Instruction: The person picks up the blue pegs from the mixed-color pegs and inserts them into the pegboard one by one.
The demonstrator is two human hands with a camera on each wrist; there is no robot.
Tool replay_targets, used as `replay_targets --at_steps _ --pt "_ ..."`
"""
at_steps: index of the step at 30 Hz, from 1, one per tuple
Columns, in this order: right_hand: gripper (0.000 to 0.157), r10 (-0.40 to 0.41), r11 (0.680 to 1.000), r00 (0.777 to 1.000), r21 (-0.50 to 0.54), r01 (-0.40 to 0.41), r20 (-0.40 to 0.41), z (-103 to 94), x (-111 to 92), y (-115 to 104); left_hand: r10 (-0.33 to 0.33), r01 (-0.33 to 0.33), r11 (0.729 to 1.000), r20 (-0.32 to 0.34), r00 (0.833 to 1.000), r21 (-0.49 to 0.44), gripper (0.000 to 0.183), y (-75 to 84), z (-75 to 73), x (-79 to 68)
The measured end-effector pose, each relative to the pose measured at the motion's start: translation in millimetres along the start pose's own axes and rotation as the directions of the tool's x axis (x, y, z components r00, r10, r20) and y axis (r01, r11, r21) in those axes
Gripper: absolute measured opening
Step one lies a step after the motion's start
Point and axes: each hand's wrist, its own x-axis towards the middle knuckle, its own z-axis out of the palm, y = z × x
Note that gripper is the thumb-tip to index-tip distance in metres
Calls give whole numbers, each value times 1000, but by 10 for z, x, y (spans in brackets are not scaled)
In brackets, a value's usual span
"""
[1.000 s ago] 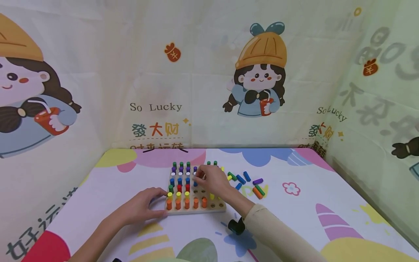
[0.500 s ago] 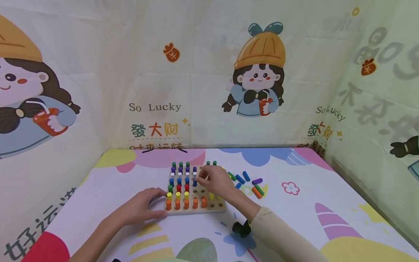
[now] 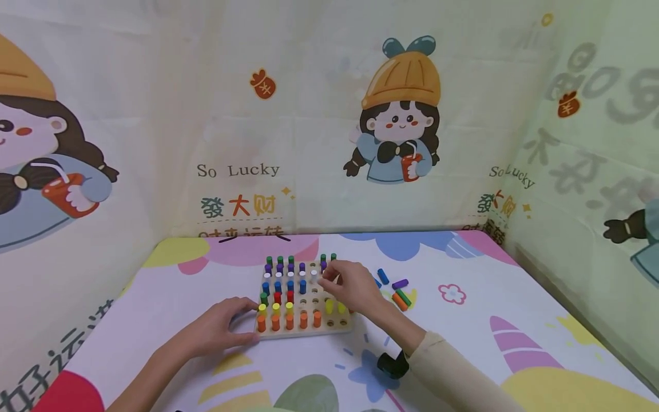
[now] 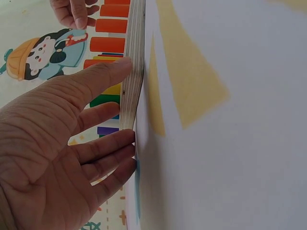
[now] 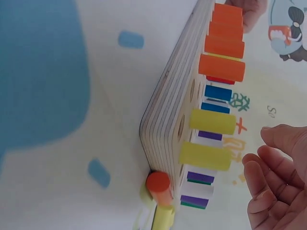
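A wooden pegboard (image 3: 309, 333) stands on the table with rows of coloured pegs upright in its holes. My left hand (image 3: 218, 326) rests against its left side, thumb at the near corner; in the left wrist view its fairly straight fingers (image 4: 108, 148) touch the edge. Over the board's right half hovers my right hand (image 3: 352, 286), just right of a white peg (image 3: 314, 276) in the fifth column. In the right wrist view that hand's fingers (image 5: 256, 175) are loosely bent, thumb apart, and no peg shows between them. The hand hides part of the board's right columns.
Right of the board lie loose pegs: blue (image 3: 383, 276), purple (image 3: 400, 284), green (image 3: 404, 297) and orange (image 3: 399, 301). Another orange peg (image 5: 159, 187) and a yellow peg (image 5: 164, 218) lie by the board's near right corner. A black device (image 3: 393, 365) sits at the right wrist.
My right hand has shifted rightward over the board, uncovering a white peg in the fifth column. The left hand stays at the board's side. The head view has swung slightly.
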Motion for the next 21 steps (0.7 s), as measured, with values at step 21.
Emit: replay_targets --at_steps 21 --pt "11 23 999 999 -22 -24 -41 -250 -319 167 -19 19 1000 7 1000 -7 61 12 4 -18"
